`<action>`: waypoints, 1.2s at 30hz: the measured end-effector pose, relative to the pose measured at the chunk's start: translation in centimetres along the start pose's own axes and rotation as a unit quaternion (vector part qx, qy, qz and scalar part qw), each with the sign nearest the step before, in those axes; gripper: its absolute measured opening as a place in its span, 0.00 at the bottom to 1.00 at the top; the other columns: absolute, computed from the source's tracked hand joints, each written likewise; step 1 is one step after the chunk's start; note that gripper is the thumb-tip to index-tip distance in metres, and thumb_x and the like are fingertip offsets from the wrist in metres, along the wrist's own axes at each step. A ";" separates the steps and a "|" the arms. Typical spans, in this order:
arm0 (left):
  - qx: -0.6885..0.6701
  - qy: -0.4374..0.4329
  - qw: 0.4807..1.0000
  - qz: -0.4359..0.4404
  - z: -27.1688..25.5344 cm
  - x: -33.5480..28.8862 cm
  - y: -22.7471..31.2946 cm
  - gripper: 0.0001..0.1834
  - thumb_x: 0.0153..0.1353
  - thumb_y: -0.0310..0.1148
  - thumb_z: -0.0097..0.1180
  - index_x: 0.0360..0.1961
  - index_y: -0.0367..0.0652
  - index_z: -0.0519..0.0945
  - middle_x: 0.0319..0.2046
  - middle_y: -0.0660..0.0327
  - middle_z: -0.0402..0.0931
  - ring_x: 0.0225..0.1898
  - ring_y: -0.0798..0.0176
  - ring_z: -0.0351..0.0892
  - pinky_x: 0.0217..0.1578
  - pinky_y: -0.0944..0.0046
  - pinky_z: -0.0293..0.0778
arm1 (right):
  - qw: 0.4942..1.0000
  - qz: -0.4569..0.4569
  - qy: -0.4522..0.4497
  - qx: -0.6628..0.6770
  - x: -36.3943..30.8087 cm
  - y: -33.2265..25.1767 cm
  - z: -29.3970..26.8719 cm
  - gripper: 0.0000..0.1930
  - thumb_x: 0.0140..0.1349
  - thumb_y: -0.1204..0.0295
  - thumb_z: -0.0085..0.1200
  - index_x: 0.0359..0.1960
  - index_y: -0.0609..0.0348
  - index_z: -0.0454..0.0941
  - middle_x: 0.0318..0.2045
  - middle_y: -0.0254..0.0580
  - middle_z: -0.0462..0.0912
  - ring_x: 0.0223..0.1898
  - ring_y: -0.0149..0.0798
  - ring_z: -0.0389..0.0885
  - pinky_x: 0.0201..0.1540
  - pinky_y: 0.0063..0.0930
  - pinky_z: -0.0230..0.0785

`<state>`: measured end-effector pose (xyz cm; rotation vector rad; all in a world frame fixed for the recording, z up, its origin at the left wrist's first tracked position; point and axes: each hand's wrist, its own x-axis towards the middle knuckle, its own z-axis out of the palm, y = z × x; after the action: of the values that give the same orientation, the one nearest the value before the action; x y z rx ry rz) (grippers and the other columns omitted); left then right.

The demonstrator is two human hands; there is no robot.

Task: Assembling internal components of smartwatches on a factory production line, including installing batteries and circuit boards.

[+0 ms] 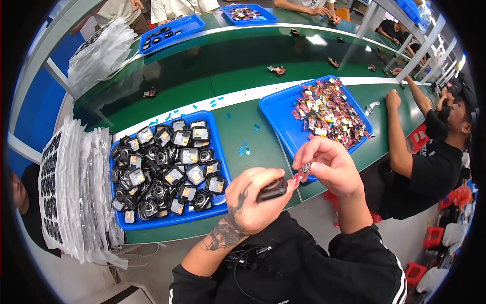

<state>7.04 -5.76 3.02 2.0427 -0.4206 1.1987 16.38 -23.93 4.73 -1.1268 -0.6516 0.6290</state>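
My left hand (pixel 248 197) is closed around a black watch-like case (pixel 272 190), held over the table's near edge. Opposite it, my right hand (pixel 329 164) pinches a small round metallic part (pixel 306 168) between thumb and fingers. A small red piece (pixel 297 177) bridges the gap between the two hands; whether it is joined to the case or to the round part, I cannot tell. Behind my right hand lies a blue tray (pixel 276 109) heaped with small red and yellow circuit parts (pixel 329 111). A second blue tray (pixel 218 147), left of my hands, is full of black watch-like cases (pixel 159 157).
Stacked plastic-wrapped trays (pixel 81 187) stand at the left edge. Blue film bits (pixel 245 149) lie on the green table (pixel 248 126). Beyond a white strip, a green conveyor (pixel 212 76) carries scattered parts. A co-worker (pixel 425 157) in black sits at the right.
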 end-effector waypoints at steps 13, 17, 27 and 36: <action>-0.141 -0.047 0.979 -0.142 -1.7 -0.5 0.4 0.15 0.43 0.26 0.74 0.35 0.44 0.86 0.39 0.59 0.75 0.34 0.62 0.79 0.31 0.66 0.76 | 0.986 0.073 0.087 0.126 -0.7 1.0 1.5 0.11 0.63 0.77 0.56 0.46 0.65 0.74 0.36 0.51 0.85 0.26 0.27 0.80 0.33 0.18 0.75; -0.180 -0.057 0.944 -0.269 -1.7 0.0 0.0 0.16 0.43 0.27 0.75 0.36 0.40 0.86 0.38 0.59 0.75 0.37 0.65 0.78 0.34 0.68 0.75 | 0.989 0.047 0.098 0.097 -0.6 1.4 2.5 0.08 0.63 0.77 0.57 0.43 0.64 0.74 0.35 0.51 0.85 0.23 0.24 0.78 0.28 0.15 0.72; -0.196 -0.041 0.929 -0.311 -1.1 -0.2 0.1 0.16 0.43 0.27 0.75 0.34 0.40 0.84 0.37 0.60 0.76 0.34 0.67 0.74 0.31 0.69 0.72 | 0.987 0.067 0.117 0.086 -0.5 2.6 4.2 0.07 0.62 0.75 0.60 0.39 0.63 0.76 0.35 0.48 0.85 0.27 0.24 0.79 0.26 0.14 0.69; -0.310 -0.112 0.877 -0.349 -2.3 -0.3 -0.4 0.14 0.46 0.20 0.70 0.37 0.35 0.83 0.37 0.57 0.75 0.38 0.68 0.75 0.36 0.70 0.74 | 0.984 0.080 0.080 0.136 -0.8 3.6 4.1 0.09 0.60 0.71 0.63 0.35 0.65 0.79 0.30 0.47 0.84 0.22 0.24 0.75 0.23 0.14 0.64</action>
<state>5.75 -3.84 3.28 1.5403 -0.1129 0.3184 12.39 -20.94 2.37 -0.9667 -0.3269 0.7323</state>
